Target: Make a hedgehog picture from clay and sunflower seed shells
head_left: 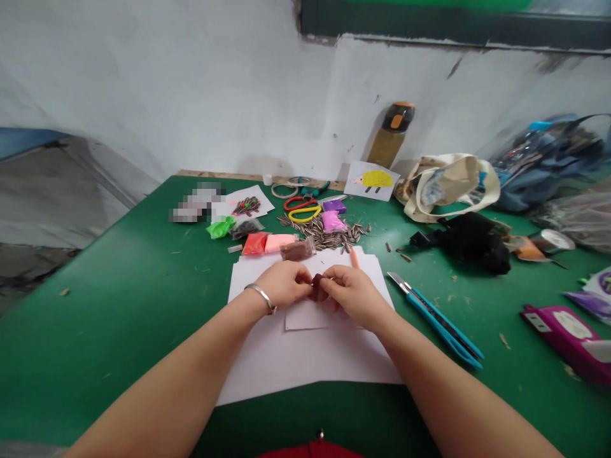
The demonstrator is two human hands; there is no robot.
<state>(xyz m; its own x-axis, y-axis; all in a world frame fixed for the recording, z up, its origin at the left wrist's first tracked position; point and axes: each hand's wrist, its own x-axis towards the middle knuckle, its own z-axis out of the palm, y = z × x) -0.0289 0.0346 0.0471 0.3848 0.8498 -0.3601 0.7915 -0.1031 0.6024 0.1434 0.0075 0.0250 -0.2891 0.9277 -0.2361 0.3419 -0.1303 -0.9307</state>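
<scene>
A small lump of brown modelling clay (317, 288) is pinched between my two hands, above a small white sheet (301, 320) that lies on larger white paper (305, 362). My left hand (285, 283), with a silver bangle at the wrist, closes its fingertips on the clay's left side. From the right, my right hand (356, 294) grips the same lump with thumb and finger. Just beyond them lies a bag of brown clay (298, 249), next to pink (280, 242) and red clay packets (255, 243). An orange crayon-like stick (354, 257) rests behind my right hand.
Sunflower seeds (329, 235) are heaped under purple and pink packets, near yellow-handled scissors (304, 214). A blue utility knife (439, 321) lies right of the paper. Behind stand a hedgehog drawing (372, 181), a bottle (391, 133) and a cloth bag (449, 187).
</scene>
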